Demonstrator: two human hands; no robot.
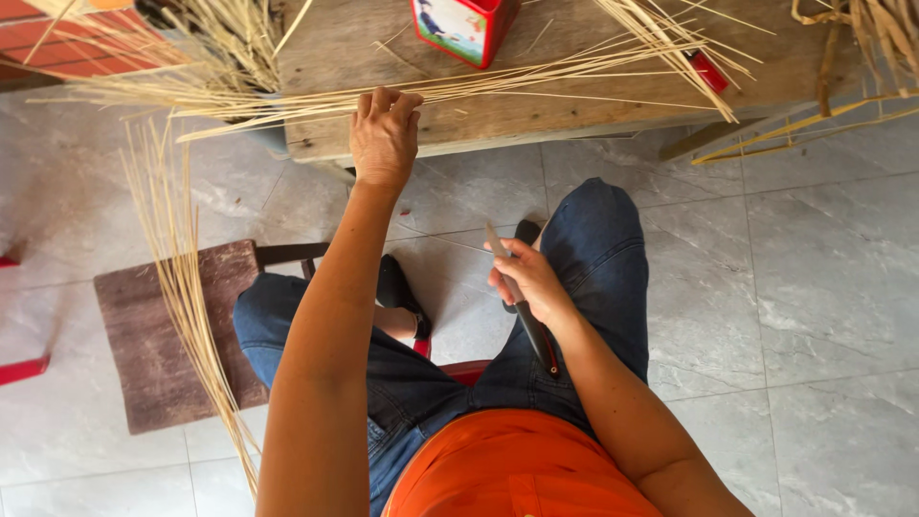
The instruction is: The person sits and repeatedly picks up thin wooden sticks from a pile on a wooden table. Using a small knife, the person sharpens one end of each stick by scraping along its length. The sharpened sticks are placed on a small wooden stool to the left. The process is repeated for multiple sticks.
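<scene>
A seated person, seen from above, works with thin pale bamboo strips. The left hand (384, 134) reaches forward to the edge of a low wooden worktop (536, 110), its fingers curled down onto a loose bundle of strips (536, 77) that lies across the boards; the grip looks pressed together on one or a few strips, though the fingertips are partly hidden. The right hand (528, 282) rests over the right knee and pinches a knife (522, 306), blade pointing forward and up, dark handle running back toward the body.

Done well, picking a strip here probably means taking a single one cleanly from the bundle, drawing it out along its length so the others do not scatter, and keeping the blade turned away from the leg and the reaching arm.

Counted: two hands, one knife, one worktop. One red tin box (464, 29) stands at the far edge, and one small red object (706, 69), perhaps a lighter, lies among the strips. A second sheaf of strips (182, 278) hangs down at the left, crossing one dark wooden board (163, 335) on the grey tiled floor (814, 287). The strips themselves are too many to count. The person wears blue jeans and an orange top.
</scene>
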